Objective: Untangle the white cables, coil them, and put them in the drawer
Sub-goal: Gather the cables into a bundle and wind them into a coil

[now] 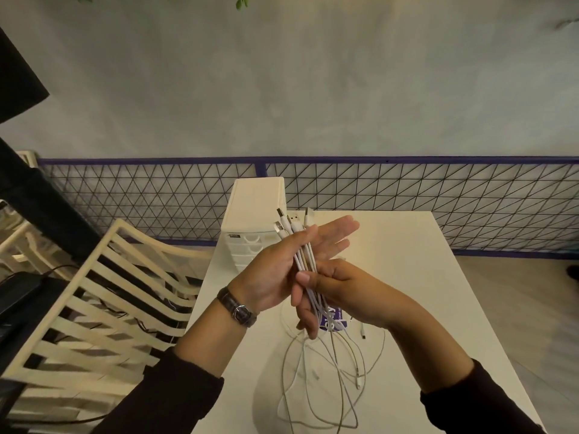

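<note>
From the head view we see both hands raised above the white worktop (407, 277), meeting over a bunch of white cables (305, 258). The left hand (282, 264) lies palm up, its fingers stretched out flat and nearly straight, and the bundle rests across that palm and along the fingers. A watch (237, 308) with a dark strap sits on the left wrist. The right hand (332, 292) is curled around the same bundle just below the left palm, thumb on top and fingers wrapped beneath, pinching the cords together. Several USB plugs (289, 222) stick out past the left fingertips, fanned slightly apart. Below the right hand the cords hang down and spread in loose, crossing loops (319, 386) on the worktop, with small connector ends lying among them. A purple card (335, 317) shows partly under the right hand. At the far left end of the worktop stands a white drawer unit (255, 211), its drawers appearing closed. A slatted cream chair (103, 302) stands to the left
</note>
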`<move>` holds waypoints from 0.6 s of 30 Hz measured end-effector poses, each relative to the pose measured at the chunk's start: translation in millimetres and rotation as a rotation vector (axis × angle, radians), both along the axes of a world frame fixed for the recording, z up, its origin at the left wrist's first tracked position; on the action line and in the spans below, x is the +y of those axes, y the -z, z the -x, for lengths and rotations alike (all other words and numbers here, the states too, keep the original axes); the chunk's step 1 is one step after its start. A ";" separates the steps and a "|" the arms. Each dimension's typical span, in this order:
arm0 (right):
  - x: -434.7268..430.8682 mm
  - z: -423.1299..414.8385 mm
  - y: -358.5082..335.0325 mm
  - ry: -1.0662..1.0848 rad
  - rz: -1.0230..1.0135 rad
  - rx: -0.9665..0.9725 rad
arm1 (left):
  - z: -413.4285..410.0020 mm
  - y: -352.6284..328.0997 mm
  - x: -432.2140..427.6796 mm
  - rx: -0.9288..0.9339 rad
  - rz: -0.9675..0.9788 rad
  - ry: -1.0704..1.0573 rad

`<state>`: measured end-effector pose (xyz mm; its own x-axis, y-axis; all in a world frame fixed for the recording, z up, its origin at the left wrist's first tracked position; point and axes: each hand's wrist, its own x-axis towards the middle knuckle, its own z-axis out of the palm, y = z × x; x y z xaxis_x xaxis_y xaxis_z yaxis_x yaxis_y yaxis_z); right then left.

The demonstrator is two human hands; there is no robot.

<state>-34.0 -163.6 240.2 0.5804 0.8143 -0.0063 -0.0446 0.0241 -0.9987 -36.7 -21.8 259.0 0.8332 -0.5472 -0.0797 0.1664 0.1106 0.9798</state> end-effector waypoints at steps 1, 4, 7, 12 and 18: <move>-0.3 -0.1 0.2 0.000 0.000 0.007 | -0.2 3.0 -0.1 -0.033 -0.097 0.027; -5.1 -2.8 2.5 -0.018 -0.001 0.062 | 5.1 5.6 0.6 -0.061 -0.321 -0.032; -13.3 -6.1 6.5 -0.038 -0.050 0.194 | 9.9 12.1 16.7 -0.160 -0.393 -0.230; -25.4 -11.8 15.0 -0.007 -0.019 0.329 | 17.8 16.9 54.2 -0.768 -1.170 -0.397; -13.4 -5.1 13.4 -0.234 0.070 0.445 | 8.8 5.8 26.5 -1.448 -1.357 0.071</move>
